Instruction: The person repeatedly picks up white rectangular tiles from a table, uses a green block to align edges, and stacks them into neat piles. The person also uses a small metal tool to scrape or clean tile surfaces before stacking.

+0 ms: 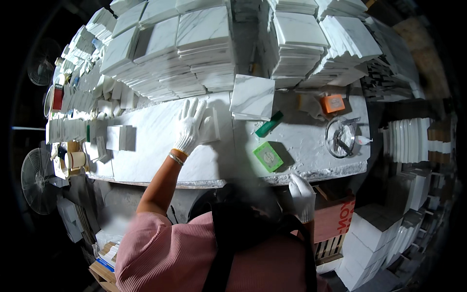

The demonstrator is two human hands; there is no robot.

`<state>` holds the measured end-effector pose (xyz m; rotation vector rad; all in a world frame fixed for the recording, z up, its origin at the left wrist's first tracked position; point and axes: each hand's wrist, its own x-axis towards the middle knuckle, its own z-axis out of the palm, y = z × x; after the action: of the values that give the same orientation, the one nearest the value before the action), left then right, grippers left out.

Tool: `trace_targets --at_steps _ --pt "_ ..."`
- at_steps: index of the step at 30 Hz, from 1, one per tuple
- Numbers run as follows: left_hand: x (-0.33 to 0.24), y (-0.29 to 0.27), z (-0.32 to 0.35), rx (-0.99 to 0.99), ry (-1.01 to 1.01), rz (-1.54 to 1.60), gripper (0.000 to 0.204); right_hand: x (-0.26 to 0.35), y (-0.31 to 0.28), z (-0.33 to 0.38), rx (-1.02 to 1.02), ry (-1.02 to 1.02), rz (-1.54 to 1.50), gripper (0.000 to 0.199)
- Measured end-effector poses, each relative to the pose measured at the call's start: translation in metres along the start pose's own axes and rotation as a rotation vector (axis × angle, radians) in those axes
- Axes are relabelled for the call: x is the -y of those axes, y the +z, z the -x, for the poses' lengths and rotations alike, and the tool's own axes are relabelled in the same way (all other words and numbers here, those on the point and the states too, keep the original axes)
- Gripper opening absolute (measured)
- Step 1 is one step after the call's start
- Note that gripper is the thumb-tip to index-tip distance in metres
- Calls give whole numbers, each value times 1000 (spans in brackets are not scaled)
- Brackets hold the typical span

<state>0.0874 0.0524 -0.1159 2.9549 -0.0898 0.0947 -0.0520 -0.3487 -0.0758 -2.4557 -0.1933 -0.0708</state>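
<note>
My left hand (188, 127), in a white knit glove, is open on the white marble-look worktop (151, 146), its fingers stretched out. Its thumb side touches or overlaps a small white tile piece (212, 125). My right hand (302, 198), also gloved, is low at the front edge of the worktop. Its fingers look curled together, and whatever they might hold is hidden. Between the hands lie a green box (268, 157) and a dark green block (269, 124). Farther back, a short stack of square grey-veined tiles (252, 96) sits on the worktop.
Tall tile stacks (203, 31) line the back, with more stacks (299, 31) at the back right. An orange box (332, 103) and a round clear dish (340, 138) are on the right. Fans (38, 180) stand at far left. Cartons (372, 233) fill the lower right.
</note>
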Motion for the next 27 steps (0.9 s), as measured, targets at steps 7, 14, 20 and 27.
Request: trace_targets --at_steps 7,14,20,27 --pt "-19 -38 -6 -7 -27 344 53 7 -2 -3 -17 255 -172 28" --pt "-56 -45 -38 265 -346 1654 68 53 -8 -82 18 496 -907 55" --pt "-79 -12 -70 418 -532 1907 76 54 47 -191 -41 669 -1216 73" --pt "-100 -16 -79 207 -618 2061 56 75 68 -231 136 503 -1305 88"
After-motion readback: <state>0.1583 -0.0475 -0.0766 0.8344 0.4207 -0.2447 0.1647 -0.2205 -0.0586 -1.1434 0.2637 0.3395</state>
